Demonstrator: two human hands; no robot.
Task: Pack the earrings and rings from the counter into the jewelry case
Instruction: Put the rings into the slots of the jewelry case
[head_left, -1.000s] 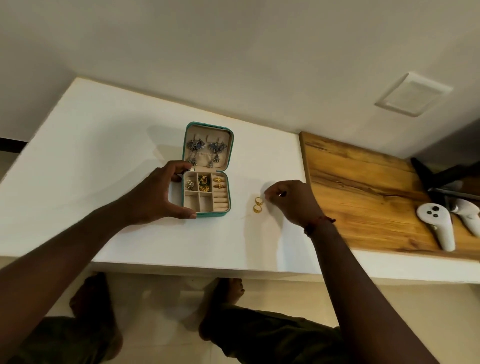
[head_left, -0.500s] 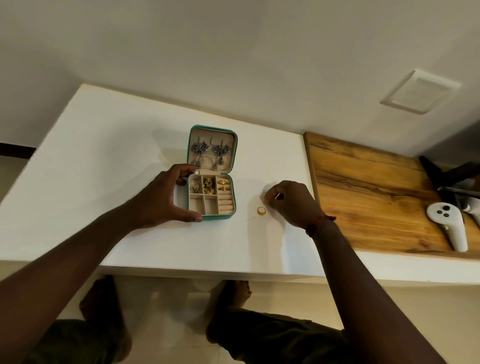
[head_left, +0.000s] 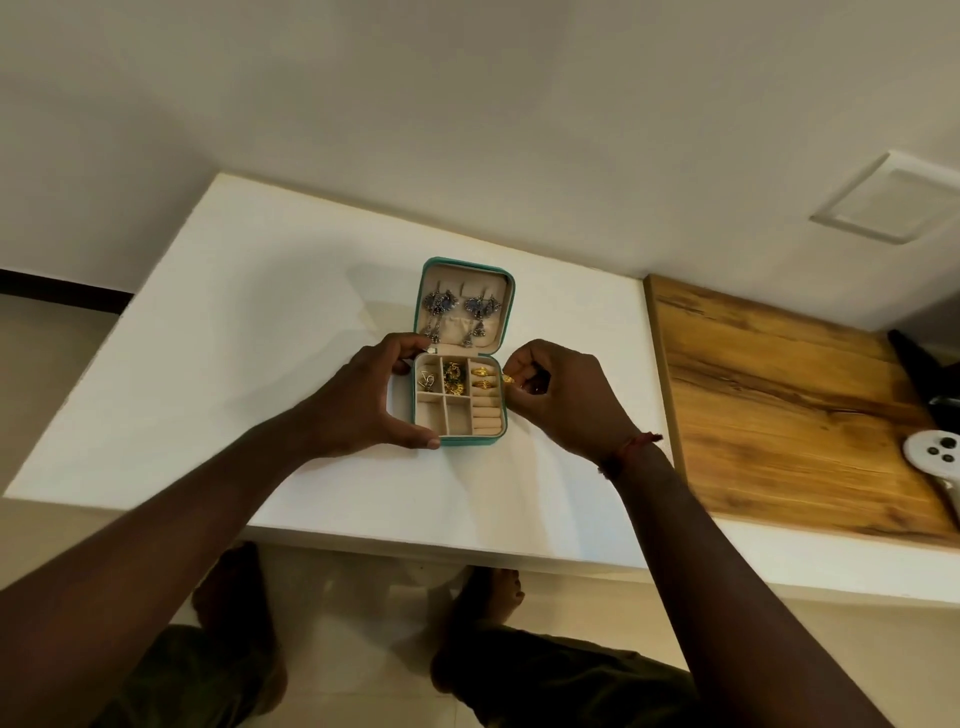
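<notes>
Now right hand (head_left: 566, 397) pinches gold ring (head_left: 508, 380) in fingertip grip, at right edge of jewelry case (head_left: 457, 397), beside ring-roll column. Left hand (head_left: 363, 402) clamps case's left side, thumb at near corner, fingers at hinge. Case lies open on white tabletop (head_left: 234, 332): silver drop earrings (head_left: 460, 314) in lid, two gold rings (head_left: 483, 378) already slotted, gold pieces in upper compartments. Wooden board (head_left: 779, 410) to right.
</notes>
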